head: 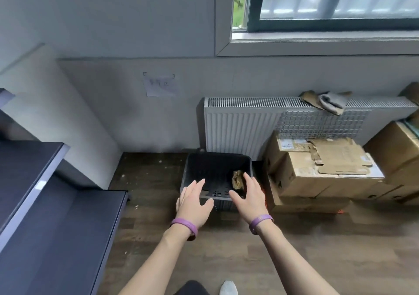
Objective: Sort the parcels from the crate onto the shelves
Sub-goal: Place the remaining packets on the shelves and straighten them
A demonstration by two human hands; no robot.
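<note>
Risk: the crumpled brown paper parcel (238,179) lies inside the dark slatted plastic crate (217,172), against its 3 o'clock wall; a loose grasp could crush or drop it. The dark metal shelves (56,204) stand at 9 o'clock. Left hand (195,201) and right hand (247,197) hover over the near rim, fingers spread, holding nothing.

Dark plastic crate (217,170) on wood-look floor (226,245), below white radiator (244,127); one crumpled brown parcel (238,179) inside at right wall. Left hand (195,201) and right hand (249,197), both spread and empty, over near rim; purple band on each wrist. Dark empty shelves (45,204) at left. Stacked cardboard boxes (317,170) right of crate
</note>
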